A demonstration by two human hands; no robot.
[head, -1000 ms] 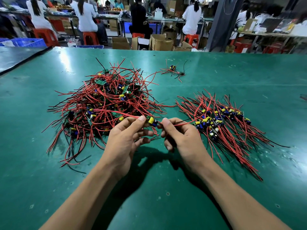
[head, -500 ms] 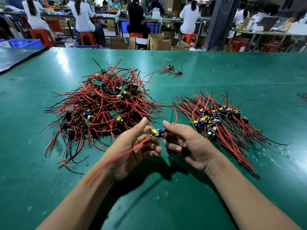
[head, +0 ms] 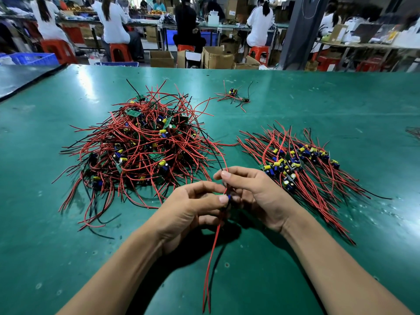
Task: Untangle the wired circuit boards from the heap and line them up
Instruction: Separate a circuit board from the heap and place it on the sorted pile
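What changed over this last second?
The board came away from the heap toward the person and turned upright; its red wires now hang down. The left hand keeps hold of the board; the right hand moved up to pinch its upper wires. The heap, row and far strays stayed.

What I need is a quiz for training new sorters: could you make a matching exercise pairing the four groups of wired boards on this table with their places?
Things:
1. tangled heap
2. lined-up boards
3. small stray cluster
4. held board

Places:
A. pinched between left hand and right hand
B. far across the table
C. left of the hands
D. right of the hands

Pairs: 1-C, 2-D, 3-B, 4-A
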